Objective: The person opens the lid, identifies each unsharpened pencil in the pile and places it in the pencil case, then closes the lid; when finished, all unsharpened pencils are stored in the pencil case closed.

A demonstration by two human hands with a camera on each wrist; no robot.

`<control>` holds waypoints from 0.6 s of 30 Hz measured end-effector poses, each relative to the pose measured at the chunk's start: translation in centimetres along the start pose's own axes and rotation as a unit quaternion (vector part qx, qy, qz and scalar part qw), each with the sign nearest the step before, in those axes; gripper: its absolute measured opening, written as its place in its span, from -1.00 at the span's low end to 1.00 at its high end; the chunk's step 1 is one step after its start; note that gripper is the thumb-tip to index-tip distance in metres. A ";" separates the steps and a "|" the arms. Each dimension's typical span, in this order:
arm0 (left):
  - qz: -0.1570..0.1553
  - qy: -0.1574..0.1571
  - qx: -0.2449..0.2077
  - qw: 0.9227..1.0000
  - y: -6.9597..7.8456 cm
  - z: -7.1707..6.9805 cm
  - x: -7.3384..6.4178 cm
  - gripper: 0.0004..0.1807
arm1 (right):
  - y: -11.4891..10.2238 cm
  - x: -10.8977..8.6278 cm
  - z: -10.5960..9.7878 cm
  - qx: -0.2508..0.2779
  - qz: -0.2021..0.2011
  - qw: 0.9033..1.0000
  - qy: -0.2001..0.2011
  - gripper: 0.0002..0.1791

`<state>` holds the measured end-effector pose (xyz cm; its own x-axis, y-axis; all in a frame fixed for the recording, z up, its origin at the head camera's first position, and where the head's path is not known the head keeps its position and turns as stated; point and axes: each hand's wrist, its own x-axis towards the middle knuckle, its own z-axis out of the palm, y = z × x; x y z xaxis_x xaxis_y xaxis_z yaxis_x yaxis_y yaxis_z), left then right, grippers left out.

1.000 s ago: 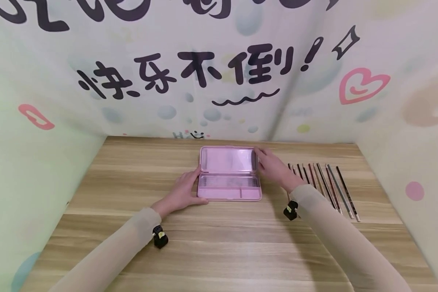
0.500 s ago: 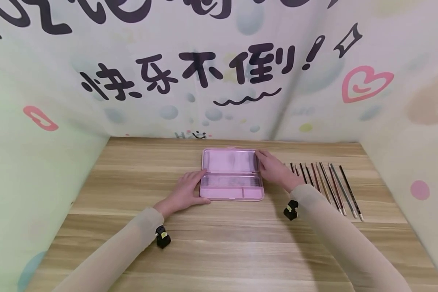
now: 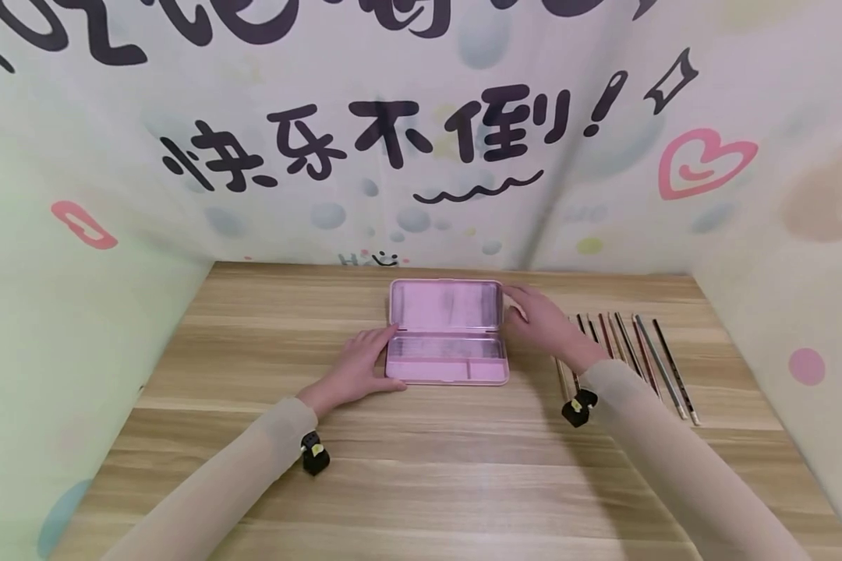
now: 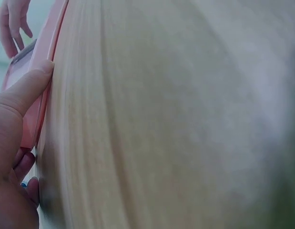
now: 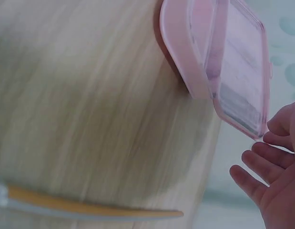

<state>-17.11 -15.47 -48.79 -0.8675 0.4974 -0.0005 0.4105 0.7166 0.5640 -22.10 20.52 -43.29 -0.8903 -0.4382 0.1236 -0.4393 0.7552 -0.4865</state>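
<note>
A pink pencil case [image 3: 428,371] lies on the table with its lid [image 3: 446,305] raised at the back. Its tray is split into compartments, and a clear panel shows over the rear part. My left hand [image 3: 354,362] grips the case's left end, with the thumb [image 4: 35,83] on the front wall and the fingers at the side. At the lid's right edge is my right hand [image 3: 543,321], its fingers loosely spread. In the right wrist view those fingertips are by the lid's corner; whether they touch it I cannot tell.
Several pencils [image 3: 676,372] lie side by side on the wooden table [image 3: 421,483], right of the case and partly under the right forearm. One pencil [image 5: 95,205] shows close in the right wrist view. A printed curtain [image 3: 309,210] stands behind the table.
My right hand has shifted a little to the right, its fingers loosening at the lid's edge. The left hand stays at the case's left end; the lid stays raised.
</note>
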 end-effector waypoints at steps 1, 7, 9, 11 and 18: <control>0.000 0.000 0.001 1.000 0.0 0.0 0.0 0.17 | 0.1 -0.3 -0.1 -0.001 -0.001 1.000 0.004 -0.48; 0.003 -0.001 0.001 1.000 0.0 0.1 0.1 0.18 | 0.6 -2.0 -1.6 -0.008 0.022 0.999 0.027 -0.62; 0.003 -0.001 -0.001 1.000 0.0 0.2 0.2 0.17 | 0.7 -2.7 -2.0 -0.009 0.037 0.999 0.032 -0.65; 0.000 0.000 -0.004 1.000 0.0 0.2 0.2 0.17 | 0.8 -3.3 -2.3 -0.015 0.051 0.998 0.034 -0.67; -0.012 0.001 -0.016 1.000 -0.1 0.2 -0.1 0.19 | 0.9 -6.2 -2.3 -0.041 0.104 0.994 0.014 -0.74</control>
<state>-17.00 -15.47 -49.00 -0.8770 0.4803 -0.0128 0.3813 0.7120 0.5897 -17.28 25.05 -42.47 -0.9654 -0.2553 0.0531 -0.2527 0.8657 -0.4322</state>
